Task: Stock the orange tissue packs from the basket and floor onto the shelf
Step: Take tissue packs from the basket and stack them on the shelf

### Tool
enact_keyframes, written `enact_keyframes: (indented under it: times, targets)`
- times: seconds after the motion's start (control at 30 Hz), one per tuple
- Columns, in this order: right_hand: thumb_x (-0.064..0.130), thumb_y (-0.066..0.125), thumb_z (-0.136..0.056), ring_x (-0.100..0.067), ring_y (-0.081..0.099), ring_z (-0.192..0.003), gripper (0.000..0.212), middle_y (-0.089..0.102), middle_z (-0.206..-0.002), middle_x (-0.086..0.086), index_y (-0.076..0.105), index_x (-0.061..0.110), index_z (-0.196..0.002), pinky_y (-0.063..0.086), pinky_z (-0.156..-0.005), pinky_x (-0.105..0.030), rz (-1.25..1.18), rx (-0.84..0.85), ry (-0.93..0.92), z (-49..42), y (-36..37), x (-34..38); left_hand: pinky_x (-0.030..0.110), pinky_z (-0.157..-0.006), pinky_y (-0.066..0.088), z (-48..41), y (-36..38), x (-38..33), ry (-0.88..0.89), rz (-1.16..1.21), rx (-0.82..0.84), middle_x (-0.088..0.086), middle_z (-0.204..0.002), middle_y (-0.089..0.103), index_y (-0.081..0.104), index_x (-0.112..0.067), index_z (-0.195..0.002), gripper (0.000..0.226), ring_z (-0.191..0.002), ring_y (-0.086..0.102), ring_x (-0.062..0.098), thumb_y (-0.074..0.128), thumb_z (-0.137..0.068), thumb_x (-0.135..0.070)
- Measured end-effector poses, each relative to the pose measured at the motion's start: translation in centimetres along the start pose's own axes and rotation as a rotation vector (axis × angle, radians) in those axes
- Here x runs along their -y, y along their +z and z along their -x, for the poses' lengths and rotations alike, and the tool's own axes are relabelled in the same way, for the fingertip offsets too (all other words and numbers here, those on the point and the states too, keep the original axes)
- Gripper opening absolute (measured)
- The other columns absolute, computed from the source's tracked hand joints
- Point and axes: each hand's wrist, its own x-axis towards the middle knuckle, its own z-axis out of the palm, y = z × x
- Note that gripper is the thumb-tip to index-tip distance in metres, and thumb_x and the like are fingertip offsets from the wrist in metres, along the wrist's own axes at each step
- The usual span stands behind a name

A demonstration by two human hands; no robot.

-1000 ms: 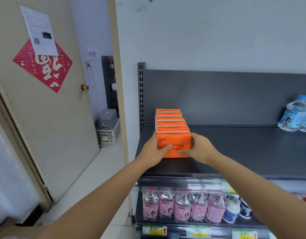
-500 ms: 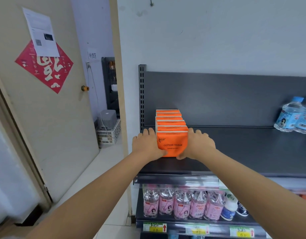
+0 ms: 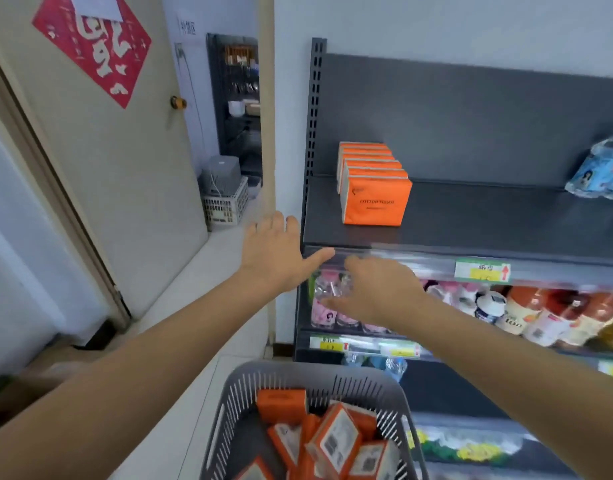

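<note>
COTTON TISSUE, apparently, on front tissue pack (image 3: 376, 202)

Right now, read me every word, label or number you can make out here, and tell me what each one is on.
"COTTON TISSUE": front orange tissue pack on the shelf, soft but legible.
"100": apparently, on a bottle label one level down.
On the red door poster: a large white character, cropped, unread.
Too blurred to read: wall sign, price tags, barcode stickers in the basket.
</note>
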Motion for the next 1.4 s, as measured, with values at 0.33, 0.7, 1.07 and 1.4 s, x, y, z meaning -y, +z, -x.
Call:
enact_keyframes:
  times: [0.33,0.7,1.07,1.4]
  targets:
    - [0.051,0.064,-0.08,-0.024,0.057,-0.091,0.042,0.062,-0.097,0.0,0.059,0.013,-0.096,0.042,-0.074,-0.03,-0.046,0.561,0.108,4.0,13.5,4.4,0.041,-0.098,0.035,11.8,8.8,3.8,0.088,-0.047,0.194,0.015,-0.127,0.051,0.048,-0.005,-0.124,0.081,-0.117,0.043,0.031,0.029,-0.086,-0.074]
    - [0.026,0.075,-0.075,-0.033,0.042,-0.133,0.076,0.045,-0.143,-0.014,0.04,0.012,-0.14,0.041,-0.106,-0.042,0.076,0.838,0.244,5.3,26.4,-2.5,0.046,-0.114,0.026,17.3,23.6,0.4,0.464,0.17,0.7,0.01,-0.15,0.034,0.028,-0.019,-0.147,0.08,-0.138,0.03,0.028,0.067,-0.081,-0.04]
    - [0.042,0.083,-0.066,-0.031,0.032,-0.136,0.096,0.034,-0.144,-0.01,0.032,0.019,-0.143,0.028,-0.112,-0.049,0.107,0.697,0.162,7.5,31.3,-4.4,0.06,-0.113,0.022,18.1,29.1,-9.1,0.462,0.015,0.848,0.01,-0.16,-0.013,0.002,-0.016,-0.153,0.126,-0.147,0.0,0.037,0.077,-0.063,-0.063]
    - [0.042,0.081,-0.062,-0.028,0.036,-0.129,0.092,0.045,-0.133,-0.007,0.037,0.02,-0.14,0.033,-0.109,-0.036,-0.21,0.558,-0.003,5.1,27.4,-6.0,0.051,-0.108,0.034,14.1,27.0,-7.0,0.341,0.139,0.882,0.005,-0.159,0.009,0.017,-0.028,-0.15,0.111,-0.14,0.023,0.035,0.075,-0.06,-0.057]
